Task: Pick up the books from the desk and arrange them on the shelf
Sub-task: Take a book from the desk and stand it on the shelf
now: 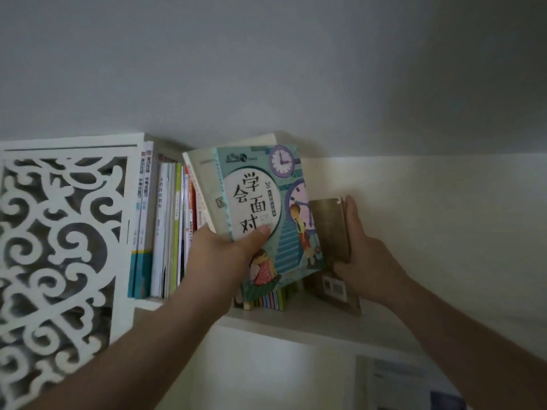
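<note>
Arms: 2 in view, both bare from the frame edge to the wrist — no sleeve shows.
Left hand (217,255): bare — no glove, ring or watch visible; short thumbnail shows.
Right hand (365,255): bare, no glove or ring visible.
Wrists: no band or bracelet visible.

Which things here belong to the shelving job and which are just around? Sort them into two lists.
Part of the job:
- teal clock-cover book, held by the left hand
- cream book behind it, in the same grip
- brown book, steadied by the right hand
- upright row of books
- shelf

Just around:
- white carved panel
- wall
</note>
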{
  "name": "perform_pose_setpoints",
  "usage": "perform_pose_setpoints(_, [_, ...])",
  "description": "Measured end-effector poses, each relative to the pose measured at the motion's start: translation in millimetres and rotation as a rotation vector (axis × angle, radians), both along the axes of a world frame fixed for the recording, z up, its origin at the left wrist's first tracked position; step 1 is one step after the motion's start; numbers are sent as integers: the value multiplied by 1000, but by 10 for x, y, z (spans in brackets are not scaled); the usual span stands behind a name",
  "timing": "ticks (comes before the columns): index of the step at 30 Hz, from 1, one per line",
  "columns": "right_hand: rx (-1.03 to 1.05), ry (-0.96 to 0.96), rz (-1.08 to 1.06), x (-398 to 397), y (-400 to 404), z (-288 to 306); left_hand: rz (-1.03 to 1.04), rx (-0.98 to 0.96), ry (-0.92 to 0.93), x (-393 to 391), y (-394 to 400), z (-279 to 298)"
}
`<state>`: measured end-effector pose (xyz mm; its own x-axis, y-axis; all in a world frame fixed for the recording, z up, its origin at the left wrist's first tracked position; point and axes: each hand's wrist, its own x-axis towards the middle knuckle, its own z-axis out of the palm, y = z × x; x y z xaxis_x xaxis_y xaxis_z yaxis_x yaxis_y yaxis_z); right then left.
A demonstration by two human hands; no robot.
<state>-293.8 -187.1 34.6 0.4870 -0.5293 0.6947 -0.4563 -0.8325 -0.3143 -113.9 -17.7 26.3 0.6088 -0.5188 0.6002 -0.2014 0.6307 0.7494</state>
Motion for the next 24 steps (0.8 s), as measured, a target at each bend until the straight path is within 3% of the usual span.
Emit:
perform_pose_setpoints(3, [-108, 10, -66, -254, 91, -53, 77, 52, -77, -182, -244, -15])
perform_pose_setpoints(7, [-160, -114, -86, -514, 98, -184, 246, 153, -160, -285, -574, -140])
perform_pose_setpoints(13, [-271, -91, -2, -234, 291, -189, 297, 279, -402, -395, -782, -361])
perform_pose_setpoints(18, [-78, -15, 151, 115, 400, -172, 29, 132, -393, -435, -580, -385])
perform_pose_setpoints(24, [-93, 42, 203, 299, 254, -154, 331, 89, -369, -153, -197, -369])
